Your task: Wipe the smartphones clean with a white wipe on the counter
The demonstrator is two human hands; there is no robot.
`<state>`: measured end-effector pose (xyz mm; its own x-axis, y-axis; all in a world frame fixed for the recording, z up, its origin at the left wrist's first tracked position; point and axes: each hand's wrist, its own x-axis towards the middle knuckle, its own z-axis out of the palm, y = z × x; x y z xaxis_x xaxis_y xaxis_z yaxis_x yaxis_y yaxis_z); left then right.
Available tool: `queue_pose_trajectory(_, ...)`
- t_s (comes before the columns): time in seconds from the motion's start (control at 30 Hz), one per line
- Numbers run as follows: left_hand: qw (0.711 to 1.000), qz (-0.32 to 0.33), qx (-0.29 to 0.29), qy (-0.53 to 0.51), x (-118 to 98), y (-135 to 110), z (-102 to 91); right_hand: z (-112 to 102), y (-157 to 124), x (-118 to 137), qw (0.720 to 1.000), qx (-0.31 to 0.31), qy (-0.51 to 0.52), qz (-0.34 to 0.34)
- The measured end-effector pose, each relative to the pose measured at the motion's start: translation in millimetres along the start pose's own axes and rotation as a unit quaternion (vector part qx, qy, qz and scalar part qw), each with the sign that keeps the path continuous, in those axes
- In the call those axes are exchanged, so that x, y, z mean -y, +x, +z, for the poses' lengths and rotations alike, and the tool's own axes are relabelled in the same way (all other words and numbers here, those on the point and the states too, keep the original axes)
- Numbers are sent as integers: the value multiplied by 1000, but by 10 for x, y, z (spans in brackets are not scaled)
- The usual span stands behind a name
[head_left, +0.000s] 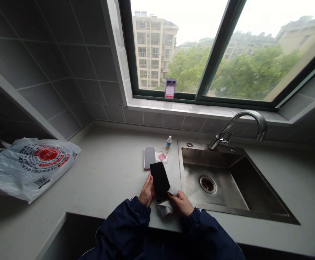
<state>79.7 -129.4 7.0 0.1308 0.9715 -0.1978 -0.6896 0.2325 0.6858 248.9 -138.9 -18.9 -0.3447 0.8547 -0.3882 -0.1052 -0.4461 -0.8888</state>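
Observation:
A black smartphone (160,180) is tilted over the front of the counter, its dark screen facing up. My left hand (147,191) grips it along the left edge. In my right hand (183,203) is a grey cleaning cloth (165,208), pinched at the phone's lower right corner, with part of it hanging below the phone. Just beyond lies a second phone or phone-shaped case (150,157) with a pale rim. Beside that is a clear shallow case (165,154) with a pink piece (162,156) on it. A small white-capped bottle (169,142) stands upright behind them.
To the right, a steel sink (183,169) is set into the counter (114,169), with a curved faucet (244,115) at its back edge. A white plastic bag (33,166) with red print lies at the left. Behind the counter is a window (170,47) with a sill.

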Motion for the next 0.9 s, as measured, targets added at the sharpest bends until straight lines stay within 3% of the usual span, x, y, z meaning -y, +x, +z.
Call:
queue_pose_trajectory(0.17,998,-7,-46,53,-6,42,-63,-138,114,86,999,-38,-6,-22)
queue_pose_trajectory(0.5,981,99,-92,141,62,31,-65,-415,490,362,991,-102,-49,-73)
queue_pose_trajectory(0.9,985,85,-57,136,92,71,-83,-248,840,463,993,-95,-33,65)
